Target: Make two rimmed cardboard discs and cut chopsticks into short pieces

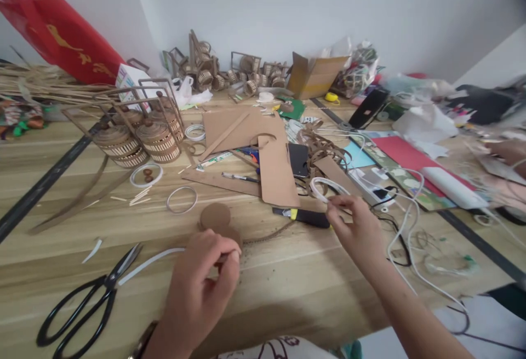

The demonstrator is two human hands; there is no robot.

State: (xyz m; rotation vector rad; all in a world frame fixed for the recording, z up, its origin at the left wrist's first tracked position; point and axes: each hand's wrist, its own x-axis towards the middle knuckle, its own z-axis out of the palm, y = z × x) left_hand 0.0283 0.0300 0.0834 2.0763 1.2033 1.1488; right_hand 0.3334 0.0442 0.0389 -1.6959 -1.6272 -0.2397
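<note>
My left hand (205, 277) pinches a small brown disc (231, 234) between thumb and forefinger; the fingers cover part of it. Just behind lies another flat brown disc (215, 216). Off to the right, the fingertips of my right hand (357, 233) are closed on a white ring (329, 184), raised near the cardboard pieces. A thin brown strip (269, 235) runs rightward from beside my left hand. Black-handled scissors (109, 288) lie left of that hand, with a white strip (152, 265) by their blades. A yellow-and-black cutter (306, 216) rests close to my right hand.
Lidded woven baskets (158, 140) with tall handles stand at left. A white ring (182, 200) and short sticks lie nearer. Cardboard (277, 172) and a phone (298, 159) fill the middle. White cables (411, 222) trail across the right. A carton (318, 77) stands behind.
</note>
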